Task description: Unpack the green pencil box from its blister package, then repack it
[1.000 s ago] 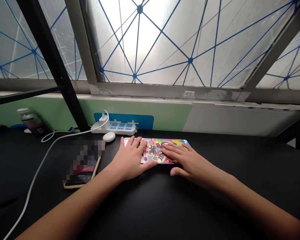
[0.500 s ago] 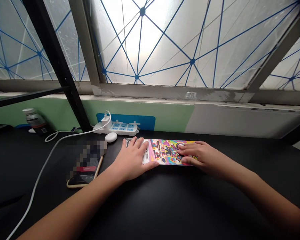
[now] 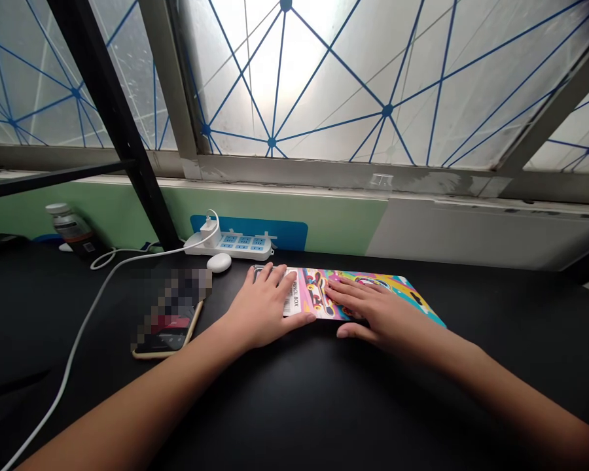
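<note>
A flat, brightly printed pencil box (image 3: 397, 291) lies on the black table (image 3: 324, 405) near the wall. Its white left end bears a barcode and the words "PENCIL BOX". My left hand (image 3: 260, 307) rests flat on that left end, fingers stretched out and thumb along the near edge. My right hand (image 3: 373, 311) lies flat on the middle of the box, fingers spread and pointing left. The box's right end juts out past my right hand, angled toward me.
A phone (image 3: 169, 324) lies left of my left hand. Behind it sit a white earbud case (image 3: 218, 262) and a white power strip (image 3: 230, 243) with a charger and a cable (image 3: 83, 327) trailing left. A small bottle (image 3: 71, 229) stands far left beside a black frame post (image 3: 112, 124).
My right hand slid right along the box and has come back to its middle. The box now reaches further right, its right end swung toward me. My left hand stayed on the left end.
</note>
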A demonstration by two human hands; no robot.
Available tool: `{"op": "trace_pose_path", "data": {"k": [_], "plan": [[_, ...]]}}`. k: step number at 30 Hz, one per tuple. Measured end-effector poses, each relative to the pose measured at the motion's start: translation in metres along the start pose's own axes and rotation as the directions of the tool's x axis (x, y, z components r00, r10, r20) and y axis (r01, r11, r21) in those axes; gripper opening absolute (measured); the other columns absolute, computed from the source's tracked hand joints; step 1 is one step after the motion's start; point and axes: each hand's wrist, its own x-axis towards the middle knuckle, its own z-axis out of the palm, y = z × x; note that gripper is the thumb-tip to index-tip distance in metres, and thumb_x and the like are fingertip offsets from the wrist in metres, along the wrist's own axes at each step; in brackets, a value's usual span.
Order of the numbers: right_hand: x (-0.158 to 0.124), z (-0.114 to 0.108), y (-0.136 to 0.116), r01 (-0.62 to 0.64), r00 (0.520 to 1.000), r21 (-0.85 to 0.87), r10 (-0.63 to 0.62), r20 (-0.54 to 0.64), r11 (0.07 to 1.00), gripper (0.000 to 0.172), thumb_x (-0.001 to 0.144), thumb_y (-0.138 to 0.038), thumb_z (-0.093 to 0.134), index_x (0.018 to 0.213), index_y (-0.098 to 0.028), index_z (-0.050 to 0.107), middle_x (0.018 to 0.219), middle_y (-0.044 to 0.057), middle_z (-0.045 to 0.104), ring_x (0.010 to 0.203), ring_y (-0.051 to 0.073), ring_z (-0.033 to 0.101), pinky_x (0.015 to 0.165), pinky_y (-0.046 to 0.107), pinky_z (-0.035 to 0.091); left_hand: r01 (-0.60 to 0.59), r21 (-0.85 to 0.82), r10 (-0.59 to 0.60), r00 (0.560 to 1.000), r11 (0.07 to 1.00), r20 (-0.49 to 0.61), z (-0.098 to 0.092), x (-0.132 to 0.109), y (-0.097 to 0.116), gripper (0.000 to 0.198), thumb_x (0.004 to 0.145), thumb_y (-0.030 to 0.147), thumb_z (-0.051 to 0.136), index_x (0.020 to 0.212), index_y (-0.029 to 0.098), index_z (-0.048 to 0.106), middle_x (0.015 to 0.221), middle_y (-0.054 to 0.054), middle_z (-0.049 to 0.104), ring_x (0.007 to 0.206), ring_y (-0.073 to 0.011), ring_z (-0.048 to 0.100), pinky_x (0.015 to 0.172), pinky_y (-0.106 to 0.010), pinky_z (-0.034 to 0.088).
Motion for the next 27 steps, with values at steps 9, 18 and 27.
{"op": "trace_pose_path", "data": {"k": [9,18,27], "plan": [[-0.012,-0.028,0.025,-0.042,0.999,-0.02,0.042,0.033,0.999,0.043,0.101,-0.055,0.043,0.117,-0.029,0.073,0.126,0.005,0.072,0.124,0.03,0.061,0.102,0.048,0.05,-0.019,0.033,0.019,1.0,0.999,-0.017,0.001,0.001,0.002,0.086,0.09,0.08,0.033,0.148,0.017,0.044,0.155,-0.017,0.042,0.144,-0.0421,0.033,0.112,-0.066,0.027],[0.011,0.023,-0.028,0.081,0.981,-0.133,-0.102,-0.166,0.988,0.079,0.092,-0.062,0.056,0.153,-0.018,0.037,0.158,0.016,0.037,0.145,0.037,0.035,0.113,0.06,0.036,-0.226,0.076,0.228,0.974,0.971,-0.009,0.006,-0.001,0.013,0.063,0.101,0.053,0.042,0.152,0.017,0.037,0.16,-0.015,0.035,0.147,-0.0359,0.031,0.114,-0.056,0.033],[-0.01,-0.007,0.011,0.058,0.996,0.024,-0.056,-0.066,0.998,0.054,0.093,-0.045,0.061,0.143,-0.026,0.054,0.151,0.006,0.05,0.139,0.03,0.047,0.114,0.047,0.04,-0.215,0.127,0.214,0.976,0.968,0.023,0.003,0.003,0.011,0.055,0.098,0.035,0.049,0.148,0.011,0.044,0.154,-0.014,0.045,0.142,-0.0344,0.043,0.112,-0.051,0.038]]}}
